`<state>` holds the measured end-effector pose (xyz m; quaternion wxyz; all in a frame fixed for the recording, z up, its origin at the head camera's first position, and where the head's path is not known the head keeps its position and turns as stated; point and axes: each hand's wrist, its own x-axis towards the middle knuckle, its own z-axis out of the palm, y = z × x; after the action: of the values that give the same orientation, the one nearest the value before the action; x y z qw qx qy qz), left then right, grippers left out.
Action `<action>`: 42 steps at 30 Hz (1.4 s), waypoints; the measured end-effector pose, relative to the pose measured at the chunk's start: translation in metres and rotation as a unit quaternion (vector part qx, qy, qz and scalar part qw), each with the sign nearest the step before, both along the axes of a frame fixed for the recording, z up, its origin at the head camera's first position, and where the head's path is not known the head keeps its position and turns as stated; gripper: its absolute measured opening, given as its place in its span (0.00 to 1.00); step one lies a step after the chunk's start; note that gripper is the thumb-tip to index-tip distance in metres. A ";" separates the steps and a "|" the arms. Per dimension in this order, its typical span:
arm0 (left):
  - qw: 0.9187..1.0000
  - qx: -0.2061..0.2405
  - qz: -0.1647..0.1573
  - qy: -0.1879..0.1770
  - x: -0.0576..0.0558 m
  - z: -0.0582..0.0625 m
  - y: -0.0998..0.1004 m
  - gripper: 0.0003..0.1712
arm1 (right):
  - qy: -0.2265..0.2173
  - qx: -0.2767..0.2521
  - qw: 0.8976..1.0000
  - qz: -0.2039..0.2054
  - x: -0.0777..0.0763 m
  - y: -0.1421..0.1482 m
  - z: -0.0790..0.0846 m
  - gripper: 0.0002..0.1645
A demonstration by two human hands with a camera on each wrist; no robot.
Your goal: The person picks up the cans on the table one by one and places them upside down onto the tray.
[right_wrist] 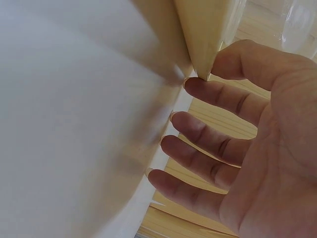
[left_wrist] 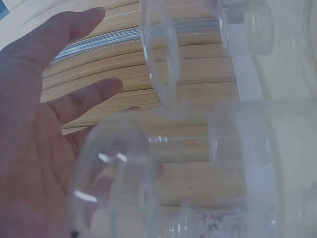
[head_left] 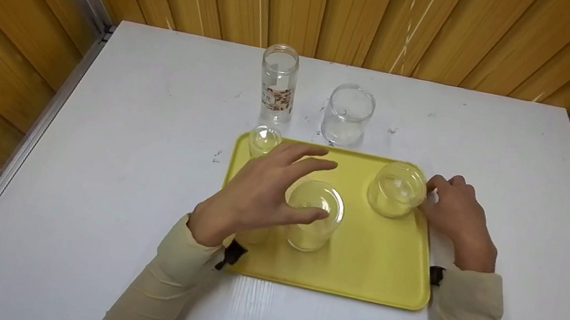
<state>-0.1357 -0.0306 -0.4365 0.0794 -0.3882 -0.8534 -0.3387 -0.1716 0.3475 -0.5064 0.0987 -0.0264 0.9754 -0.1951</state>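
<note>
My left hand (head_left: 262,191) hovers over the left half of a yellow tray (head_left: 371,269), fingers spread and holding nothing. Beside its thumb a clear jar (head_left: 307,234) stands on the tray; in the left wrist view the palm (left_wrist: 34,168) is next to clear containers. My right hand (head_left: 454,213) pinches the tray's right rim between thumb and index finger, as the right wrist view shows at the tray edge (right_wrist: 200,39). Close to it stands another clear jar (head_left: 394,197). A small clear container (head_left: 264,142) occupies the back left corner. Part of another clear container (head_left: 254,235) shows under the left wrist.
Behind the tray stand a tall clear bottle (head_left: 277,85) with a patterned label and a wide clear jar (head_left: 348,118). The white table (head_left: 144,159) extends around the tray. Wood-look panels (head_left: 346,12) enclose its back and sides.
</note>
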 end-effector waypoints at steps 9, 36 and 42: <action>0.998 0.057 0.028 0.029 -0.013 0.005 -0.010 0.37 | 0.001 0.001 1.000 0.000 0.002 0.002 -0.005 0.26; 0.977 -0.041 0.209 0.008 -0.091 0.034 -0.020 0.37 | 0.009 -0.003 1.000 0.001 0.001 0.002 -0.005 0.25; 0.972 -0.086 0.219 -0.023 -0.113 0.043 -0.018 0.38 | 0.010 -0.003 1.000 0.002 0.000 0.001 -0.004 0.24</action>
<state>-0.2484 -0.0487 -0.3938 0.0988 -0.1892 -0.9452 -0.2469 -0.1716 0.3481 -0.5102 0.0890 -0.0302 0.9759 -0.1972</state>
